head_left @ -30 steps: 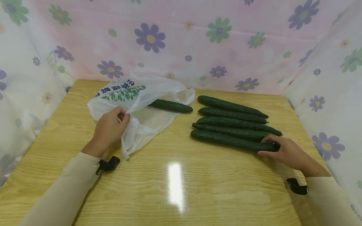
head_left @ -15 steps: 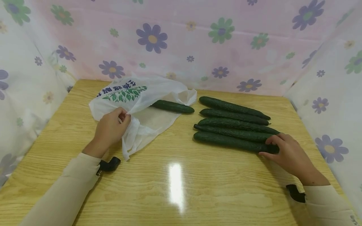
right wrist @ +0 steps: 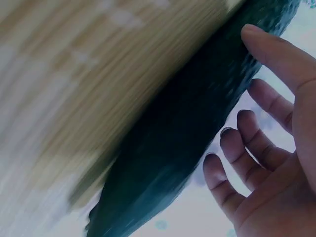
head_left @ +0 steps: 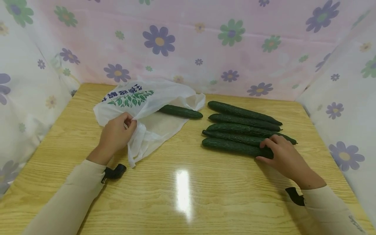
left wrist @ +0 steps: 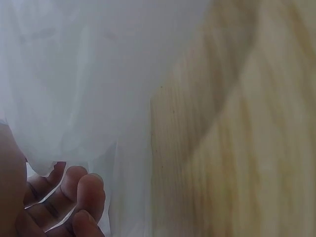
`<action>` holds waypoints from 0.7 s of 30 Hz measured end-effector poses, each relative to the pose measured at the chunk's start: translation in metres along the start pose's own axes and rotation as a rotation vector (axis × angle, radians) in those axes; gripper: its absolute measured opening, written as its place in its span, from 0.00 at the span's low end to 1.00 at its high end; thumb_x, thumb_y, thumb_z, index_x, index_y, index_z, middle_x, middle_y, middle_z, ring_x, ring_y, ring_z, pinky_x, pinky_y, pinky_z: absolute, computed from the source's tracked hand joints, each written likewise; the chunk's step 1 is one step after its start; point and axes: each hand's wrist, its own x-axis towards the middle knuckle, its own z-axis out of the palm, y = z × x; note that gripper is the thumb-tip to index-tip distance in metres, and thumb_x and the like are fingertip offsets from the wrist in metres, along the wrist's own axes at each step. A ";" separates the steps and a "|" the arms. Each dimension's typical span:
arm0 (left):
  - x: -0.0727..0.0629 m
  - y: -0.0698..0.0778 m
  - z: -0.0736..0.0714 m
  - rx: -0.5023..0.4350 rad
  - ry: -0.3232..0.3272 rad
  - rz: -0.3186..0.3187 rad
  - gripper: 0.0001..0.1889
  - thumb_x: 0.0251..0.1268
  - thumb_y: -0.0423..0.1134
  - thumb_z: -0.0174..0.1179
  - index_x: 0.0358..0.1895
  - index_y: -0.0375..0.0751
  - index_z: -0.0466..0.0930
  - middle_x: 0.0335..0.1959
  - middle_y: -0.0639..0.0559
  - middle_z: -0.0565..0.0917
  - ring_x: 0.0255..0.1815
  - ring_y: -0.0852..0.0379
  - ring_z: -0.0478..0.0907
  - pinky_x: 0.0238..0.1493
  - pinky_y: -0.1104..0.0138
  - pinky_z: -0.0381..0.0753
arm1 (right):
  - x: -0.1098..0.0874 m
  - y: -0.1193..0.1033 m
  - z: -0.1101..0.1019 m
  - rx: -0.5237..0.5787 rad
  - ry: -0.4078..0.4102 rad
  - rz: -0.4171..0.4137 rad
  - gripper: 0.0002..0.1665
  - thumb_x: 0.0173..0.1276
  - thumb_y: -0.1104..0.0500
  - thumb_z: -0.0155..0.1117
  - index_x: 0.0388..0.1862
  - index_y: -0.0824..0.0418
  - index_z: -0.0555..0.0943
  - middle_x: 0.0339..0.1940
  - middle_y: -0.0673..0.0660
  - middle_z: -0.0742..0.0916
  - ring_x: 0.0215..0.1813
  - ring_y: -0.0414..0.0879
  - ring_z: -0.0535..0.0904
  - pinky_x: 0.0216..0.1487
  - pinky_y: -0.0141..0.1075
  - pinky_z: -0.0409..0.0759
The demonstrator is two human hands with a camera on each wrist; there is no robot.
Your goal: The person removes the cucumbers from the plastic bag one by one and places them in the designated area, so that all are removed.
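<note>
My left hand point(head_left: 116, 132) pinches the open edge of a white plastic bag point(head_left: 173, 91) with printed green leaves and dark lettering. In the left wrist view, the thin film point(left wrist: 98, 74) hangs above the curled fingers. A cucumber point(head_left: 180, 112) lies partly inside the bag, its right end showing at the mouth. On the right, several dark green cucumbers lie side by side. My right hand point(head_left: 283, 156) holds the nearest cucumber point(head_left: 229, 145) close to its right end, thumb on the near side and fingers on the far side. The right wrist view shows this cucumber point(right wrist: 168, 128) under the thumb.
Other cucumbers point(head_left: 243, 112) lie behind the nearest one. The wooden table point(head_left: 147, 202) has a bright reflection in front. Flowered cloth point(head_left: 188, 39) hangs behind and at both sides. A black device point(head_left: 116, 172) is strapped at each wrist.
My right hand has shifted left along the nearest cucumber, farther in from its right end. The left hand keeps its pinch on the bag, and the cucumbers have hardly moved.
</note>
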 end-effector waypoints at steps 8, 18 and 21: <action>0.000 -0.001 0.001 0.001 0.005 0.006 0.12 0.74 0.46 0.49 0.39 0.42 0.77 0.27 0.48 0.81 0.21 0.54 0.72 0.22 0.64 0.70 | 0.035 -0.042 0.006 0.020 -0.052 -0.032 0.24 0.51 0.55 0.82 0.44 0.58 0.80 0.40 0.58 0.79 0.41 0.55 0.76 0.45 0.54 0.75; 0.000 0.000 0.002 -0.007 -0.003 0.006 0.12 0.74 0.46 0.50 0.38 0.43 0.77 0.28 0.48 0.81 0.21 0.54 0.72 0.22 0.64 0.70 | 0.092 -0.101 0.012 0.088 -0.089 -0.152 0.22 0.64 0.51 0.73 0.54 0.57 0.81 0.46 0.55 0.80 0.44 0.50 0.75 0.45 0.46 0.74; 0.000 -0.001 0.002 -0.007 -0.001 0.004 0.12 0.74 0.46 0.50 0.38 0.42 0.77 0.28 0.48 0.80 0.22 0.53 0.72 0.22 0.64 0.70 | 0.115 -0.118 0.014 0.119 -0.128 -0.186 0.23 0.67 0.51 0.70 0.59 0.57 0.80 0.50 0.56 0.81 0.46 0.50 0.75 0.45 0.45 0.74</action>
